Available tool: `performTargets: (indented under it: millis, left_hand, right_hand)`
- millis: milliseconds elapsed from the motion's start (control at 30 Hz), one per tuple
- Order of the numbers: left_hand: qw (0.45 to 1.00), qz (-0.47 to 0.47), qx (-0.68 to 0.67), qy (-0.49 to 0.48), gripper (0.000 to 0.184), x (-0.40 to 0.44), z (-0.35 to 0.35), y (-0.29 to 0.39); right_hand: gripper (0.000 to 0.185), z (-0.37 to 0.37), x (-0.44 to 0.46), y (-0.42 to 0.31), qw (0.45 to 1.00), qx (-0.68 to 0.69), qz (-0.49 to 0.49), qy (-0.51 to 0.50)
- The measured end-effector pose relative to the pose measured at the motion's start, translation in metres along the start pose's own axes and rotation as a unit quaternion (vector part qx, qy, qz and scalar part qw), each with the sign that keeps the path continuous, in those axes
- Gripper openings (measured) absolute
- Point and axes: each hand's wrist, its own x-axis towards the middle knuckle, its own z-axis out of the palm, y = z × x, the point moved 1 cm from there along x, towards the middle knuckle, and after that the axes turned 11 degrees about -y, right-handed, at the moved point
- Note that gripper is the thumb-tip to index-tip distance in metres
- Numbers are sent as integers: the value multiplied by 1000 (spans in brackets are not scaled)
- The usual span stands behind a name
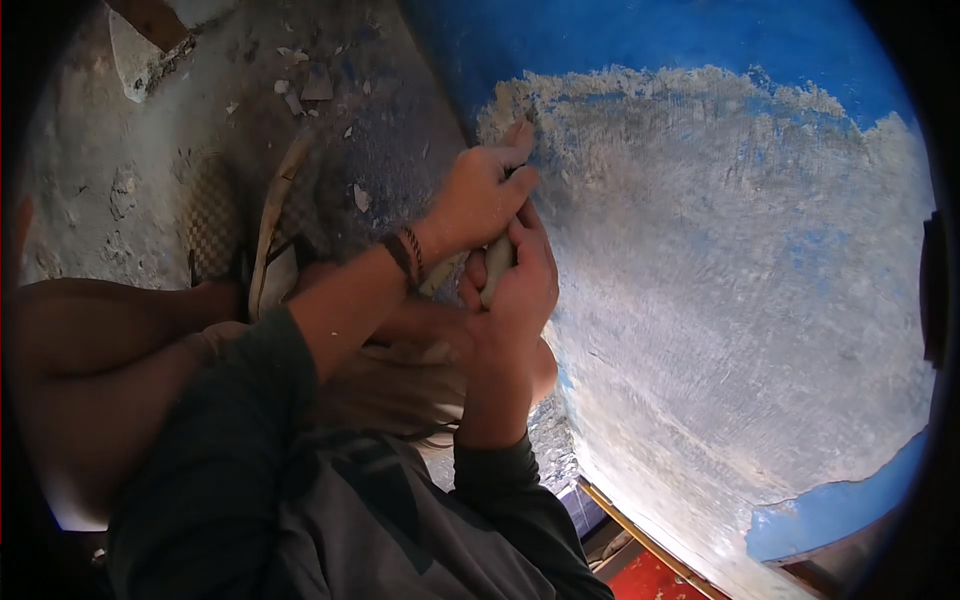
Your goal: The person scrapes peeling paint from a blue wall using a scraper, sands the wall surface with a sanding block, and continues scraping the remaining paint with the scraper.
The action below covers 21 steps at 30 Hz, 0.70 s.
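My left hand (482, 200), with dark bracelets at its wrist, is closed at the left edge of the scraped wall patch (680, 220). Its fingers are pressed together near the wall, and what lies between them is hidden. Just below it, touching it, my right hand (520, 270) is wrapped round a pale handle (497, 265). The front end of the handle's tool is hidden behind the hands. Rough, chipped paint borders the grey-white patch, with blue paint (680, 35) above it.
Paint flakes (317, 82) lie on the stained floor (150, 180) at the upper left. My checkered shoe (210, 215) and bent legs are at the left. A wooden strip (640, 535) and a red surface (655, 580) show at the bottom.
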Motion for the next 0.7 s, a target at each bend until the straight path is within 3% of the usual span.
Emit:
performTargets:
  millis: [100,167,367,500,600,667,700]
  left_hand:
    - [996,-65,36,-39,21,3,-4,3]
    - [993,-91,-26,-67,21,10,-13,-2]
    - [998,-43,29,-24,22,10,-11,4]
    - [994,-94,-8,-64,21,9,-17,4]
    - [999,-17,22,-43,24,-1,2,14]
    - [994,-71,11,-87,35,-1,5,17]
    - [996,-47,25,-77,44,2,2,15]
  right_hand:
    - [44,0,6,-4,999,29,-1,27]
    - [42,9,9,-5,1000,17,4,-1]
    - [40,11,9,-4,999,30,-2,17]
    - [40,11,10,3,998,51,-27,-23]
    - [41,-3,-5,0,998,47,-9,50]
    - [38,-6,-7,-2,995,101,-27,6]
    - [38,-6,-8,0,994,102,-23,15]
